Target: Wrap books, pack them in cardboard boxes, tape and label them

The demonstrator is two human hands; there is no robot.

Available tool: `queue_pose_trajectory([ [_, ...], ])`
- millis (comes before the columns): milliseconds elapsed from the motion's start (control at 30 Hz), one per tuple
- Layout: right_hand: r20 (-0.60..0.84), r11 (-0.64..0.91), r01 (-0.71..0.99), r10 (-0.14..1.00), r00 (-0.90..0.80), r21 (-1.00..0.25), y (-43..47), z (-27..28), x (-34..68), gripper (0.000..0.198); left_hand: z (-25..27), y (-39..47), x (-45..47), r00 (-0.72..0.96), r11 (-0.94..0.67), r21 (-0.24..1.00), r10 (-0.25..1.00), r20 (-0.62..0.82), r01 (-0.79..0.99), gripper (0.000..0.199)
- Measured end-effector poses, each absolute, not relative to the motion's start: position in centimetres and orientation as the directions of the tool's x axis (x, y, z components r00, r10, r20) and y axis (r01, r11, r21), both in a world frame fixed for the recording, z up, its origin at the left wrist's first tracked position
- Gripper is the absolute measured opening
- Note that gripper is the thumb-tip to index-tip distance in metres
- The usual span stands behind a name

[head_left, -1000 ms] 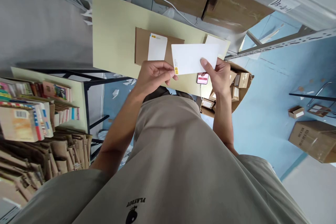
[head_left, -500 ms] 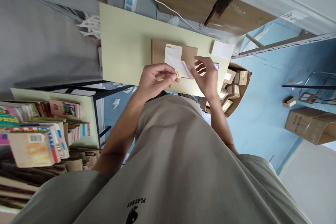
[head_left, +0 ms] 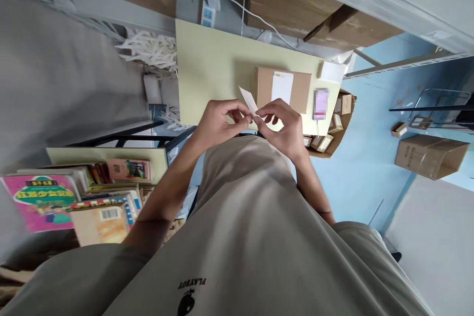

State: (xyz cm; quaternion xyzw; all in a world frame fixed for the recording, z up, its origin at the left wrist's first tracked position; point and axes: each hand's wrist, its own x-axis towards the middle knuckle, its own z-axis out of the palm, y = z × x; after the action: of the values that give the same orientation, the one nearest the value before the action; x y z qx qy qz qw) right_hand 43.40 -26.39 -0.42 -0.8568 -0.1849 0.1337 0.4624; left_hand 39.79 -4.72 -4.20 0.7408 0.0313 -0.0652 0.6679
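Note:
In front of my body, a small piece of white paper [head_left: 249, 100] stands up, tilted, from between my fingertips. My left hand [head_left: 223, 121] pinches its lower end with thumb and forefinger. My right hand [head_left: 282, 126] meets it there, its thumb and forefinger also closed on the paper's lower end. Just beyond the hands, a flat brown cardboard box [head_left: 300, 91] lies on the pale yellow table [head_left: 211, 59]. A white label [head_left: 282, 87] with a small yellow mark lies flat on the box's top, its lower edge partly hidden by my right hand.
A phone [head_left: 321, 103] with a cable lies right of the box, a white stack [head_left: 331, 71] behind it. Small boxes fill an open carton [head_left: 339, 131] beyond the table's right edge. Books [head_left: 98, 212] stand at lower left; paper strips [head_left: 151, 49] heap at left.
The label now lies flat on the box, and the white paper has come away between my hands. My right hand has moved in to meet the left. The view has shifted left.

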Motion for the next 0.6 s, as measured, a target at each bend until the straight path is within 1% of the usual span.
queue_pose_trajectory([
  [100,-0.05,-0.514,0.221,0.462,0.886,-0.828,-24.4,-0.3,42.7,0.02,-4.7,-2.9,39.0,0.991,-0.088,0.99,-0.055,-0.118,0.113,0.027],
  [233,-0.089,-0.575,0.238,0.482,0.871,-0.783,-22.6,0.0,42.5,0.018,-5.3,-1.2,38.3,0.993,-0.064,0.992,-0.05,-0.111,0.108,0.03],
  [400,-0.118,-0.577,0.258,0.532,0.838,-0.775,-20.9,-0.1,42.5,0.022,-5.9,0.1,37.6,0.991,-0.034,0.992,-0.046,-0.125,0.124,0.025],
  [533,-0.172,-0.601,0.231,0.536,0.827,-0.765,-19.9,0.0,42.3,0.029,-6.1,1.0,37.3,0.987,-0.02,0.988,-0.036,-0.155,0.155,0.025],
  [600,-0.184,-0.607,0.225,0.537,0.823,-0.762,-19.6,0.0,42.3,0.029,-6.0,1.3,37.2,0.988,-0.009,0.988,-0.032,-0.154,0.154,0.024],
])
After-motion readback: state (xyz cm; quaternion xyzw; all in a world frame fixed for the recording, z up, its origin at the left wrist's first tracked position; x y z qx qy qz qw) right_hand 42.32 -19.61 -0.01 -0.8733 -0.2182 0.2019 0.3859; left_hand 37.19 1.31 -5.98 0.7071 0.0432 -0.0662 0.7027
